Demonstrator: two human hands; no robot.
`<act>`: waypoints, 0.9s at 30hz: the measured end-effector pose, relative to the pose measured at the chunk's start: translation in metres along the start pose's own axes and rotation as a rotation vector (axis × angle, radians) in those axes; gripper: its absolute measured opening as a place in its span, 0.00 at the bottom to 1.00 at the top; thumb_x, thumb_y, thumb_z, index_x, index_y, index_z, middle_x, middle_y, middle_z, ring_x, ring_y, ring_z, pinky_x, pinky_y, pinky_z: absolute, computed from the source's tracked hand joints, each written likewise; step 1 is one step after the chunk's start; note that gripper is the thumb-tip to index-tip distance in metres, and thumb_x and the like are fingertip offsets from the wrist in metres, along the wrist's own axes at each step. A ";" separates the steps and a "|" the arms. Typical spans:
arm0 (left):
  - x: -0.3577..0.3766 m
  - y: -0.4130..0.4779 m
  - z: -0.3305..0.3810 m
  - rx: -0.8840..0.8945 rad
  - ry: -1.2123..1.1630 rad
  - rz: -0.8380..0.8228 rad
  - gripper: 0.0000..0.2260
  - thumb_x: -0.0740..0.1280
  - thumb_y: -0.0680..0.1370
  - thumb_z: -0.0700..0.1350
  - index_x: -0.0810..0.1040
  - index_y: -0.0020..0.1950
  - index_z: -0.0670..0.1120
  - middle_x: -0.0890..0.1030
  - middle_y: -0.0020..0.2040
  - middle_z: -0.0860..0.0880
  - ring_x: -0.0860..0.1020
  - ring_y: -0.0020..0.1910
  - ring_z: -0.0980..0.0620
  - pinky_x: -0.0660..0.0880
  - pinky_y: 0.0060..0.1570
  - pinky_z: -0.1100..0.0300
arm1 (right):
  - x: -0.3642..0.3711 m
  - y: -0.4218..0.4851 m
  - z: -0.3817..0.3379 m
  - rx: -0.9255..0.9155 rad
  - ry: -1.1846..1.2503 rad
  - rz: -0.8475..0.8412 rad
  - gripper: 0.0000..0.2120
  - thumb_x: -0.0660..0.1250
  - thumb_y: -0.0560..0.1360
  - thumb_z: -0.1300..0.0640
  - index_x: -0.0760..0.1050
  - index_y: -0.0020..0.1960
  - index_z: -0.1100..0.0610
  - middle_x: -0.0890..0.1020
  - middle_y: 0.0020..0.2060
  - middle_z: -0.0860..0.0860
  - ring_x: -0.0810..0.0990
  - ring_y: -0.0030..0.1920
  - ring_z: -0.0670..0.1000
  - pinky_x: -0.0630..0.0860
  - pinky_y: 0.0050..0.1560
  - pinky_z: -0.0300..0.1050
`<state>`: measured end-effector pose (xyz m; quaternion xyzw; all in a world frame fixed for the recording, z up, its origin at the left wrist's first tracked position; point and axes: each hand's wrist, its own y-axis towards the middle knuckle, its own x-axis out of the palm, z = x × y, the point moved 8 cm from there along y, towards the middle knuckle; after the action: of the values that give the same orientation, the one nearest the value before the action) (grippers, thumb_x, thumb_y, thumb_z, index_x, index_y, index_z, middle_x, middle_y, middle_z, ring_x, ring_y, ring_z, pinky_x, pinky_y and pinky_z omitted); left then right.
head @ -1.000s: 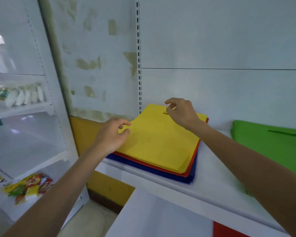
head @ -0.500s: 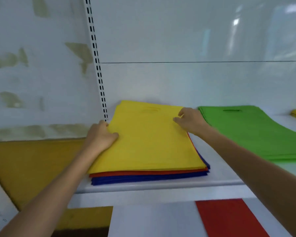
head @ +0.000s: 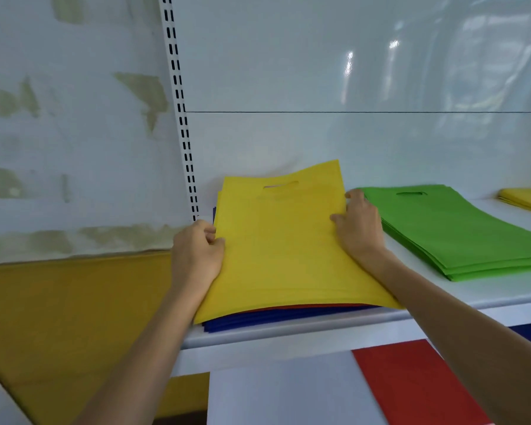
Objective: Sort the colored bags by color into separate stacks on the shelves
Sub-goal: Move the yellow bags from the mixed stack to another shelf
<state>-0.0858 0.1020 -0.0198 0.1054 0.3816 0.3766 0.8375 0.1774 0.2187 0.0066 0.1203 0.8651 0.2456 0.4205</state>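
yellow bags lie on top of a mixed pile at the left end of the shelf, close to its front edge, with a thin red layer and then blue bags showing beneath them. the left hand grips the left edge of the yellow bags, fingers curled round it, and the right hand pinches the right edge, thumb side on top; the far edge of the top bag is raised off the pile and bowed. just beside the right hand, toward the middle of the shelf, a green stack lies squared and all one colour, and at the far right end a second yellow stack is partly in view. on the lower shelf a red bag lies flat near the right side, with a dark blue sliver past it that is too cut off to name. judging by this, the sort is partway done: green looks settled, yellow and red each have a place begun, but the left pile is three colours deep. the yellows in hand likely belong at the far right end, the red layer below, and the blues would then stand alone.
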 end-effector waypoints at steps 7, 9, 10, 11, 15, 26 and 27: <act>-0.009 -0.006 0.017 0.161 0.102 0.071 0.08 0.64 0.78 0.41 0.74 0.56 0.43 0.81 0.46 0.43 0.78 0.43 0.43 0.73 0.38 0.54 | -0.006 -0.003 -0.005 -0.110 -0.111 0.095 0.09 0.66 0.76 0.58 0.73 0.51 0.64 0.77 0.51 0.59 0.74 0.50 0.58 0.67 0.44 0.47; -0.013 -0.007 0.026 0.213 0.133 0.091 0.11 0.63 0.78 0.41 0.71 0.60 0.43 0.81 0.44 0.42 0.78 0.42 0.42 0.75 0.38 0.50 | -0.007 -0.002 -0.008 -0.108 -0.113 0.076 0.10 0.65 0.76 0.59 0.70 0.53 0.63 0.77 0.51 0.60 0.75 0.49 0.60 0.70 0.44 0.50; -0.015 -0.007 0.032 0.253 0.149 0.093 0.11 0.63 0.78 0.41 0.72 0.61 0.44 0.81 0.45 0.43 0.79 0.42 0.41 0.75 0.39 0.50 | -0.008 -0.001 -0.008 -0.094 -0.091 0.053 0.12 0.64 0.76 0.59 0.69 0.56 0.63 0.78 0.50 0.61 0.76 0.49 0.61 0.71 0.44 0.51; -0.018 -0.006 0.038 0.293 0.162 0.088 0.10 0.63 0.78 0.40 0.75 0.59 0.44 0.82 0.46 0.43 0.79 0.44 0.42 0.76 0.42 0.49 | -0.010 0.000 -0.009 -0.089 -0.057 0.030 0.15 0.65 0.76 0.60 0.67 0.60 0.63 0.78 0.48 0.61 0.77 0.49 0.62 0.71 0.43 0.52; -0.031 -0.008 0.071 0.412 0.110 0.060 0.09 0.63 0.77 0.38 0.82 0.52 0.44 0.82 0.51 0.45 0.79 0.49 0.44 0.74 0.51 0.50 | -0.047 0.015 -0.007 -0.180 0.049 0.055 0.17 0.66 0.74 0.63 0.70 0.62 0.62 0.77 0.47 0.59 0.76 0.52 0.59 0.67 0.47 0.46; 0.117 -0.095 0.277 0.577 -0.059 -0.407 0.17 0.63 0.77 0.41 0.73 0.66 0.43 0.73 0.66 0.42 0.71 0.65 0.45 0.63 0.61 0.61 | -0.255 -0.028 0.201 0.071 -0.160 0.193 0.20 0.58 0.76 0.67 0.70 0.67 0.63 0.73 0.65 0.59 0.71 0.65 0.57 0.60 0.63 0.39; 0.136 -0.114 0.302 0.598 -0.098 -0.442 0.17 0.64 0.77 0.42 0.73 0.66 0.43 0.74 0.66 0.43 0.71 0.65 0.45 0.62 0.60 0.62 | -0.284 -0.037 0.227 0.116 -0.182 0.214 0.20 0.59 0.76 0.67 0.70 0.67 0.62 0.73 0.65 0.58 0.70 0.65 0.57 0.60 0.62 0.39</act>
<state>0.2523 0.1528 0.0586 0.2782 0.4479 0.0531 0.8480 0.5315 0.1429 0.0572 0.2576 0.8185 0.2265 0.4609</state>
